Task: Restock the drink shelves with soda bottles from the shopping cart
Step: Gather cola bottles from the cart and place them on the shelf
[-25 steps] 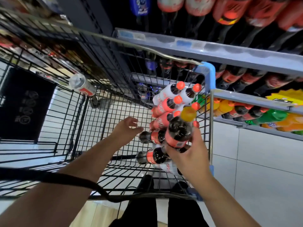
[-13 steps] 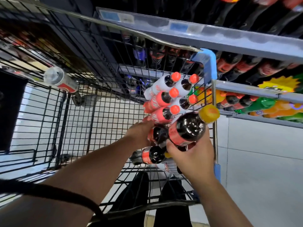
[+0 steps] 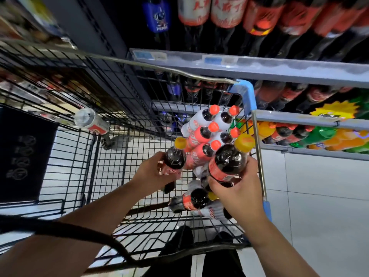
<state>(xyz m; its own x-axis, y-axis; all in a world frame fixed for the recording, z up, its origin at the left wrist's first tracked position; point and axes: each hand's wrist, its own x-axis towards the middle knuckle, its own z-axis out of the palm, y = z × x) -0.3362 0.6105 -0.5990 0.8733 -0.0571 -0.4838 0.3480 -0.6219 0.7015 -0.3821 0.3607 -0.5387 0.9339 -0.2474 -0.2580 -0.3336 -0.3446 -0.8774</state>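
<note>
Soda bottle (image 3: pixel 174 161) now lifted by left hand (image 3: pixel 151 174) too.

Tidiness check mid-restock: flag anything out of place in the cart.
A clear, red-labelled bottle lies on its side on the left wire edge of the cart, apart from the soda bottles stacked at the right.

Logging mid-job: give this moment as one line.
left hand grips cola bottle | right hand grips second cola bottle | both over cart
</note>
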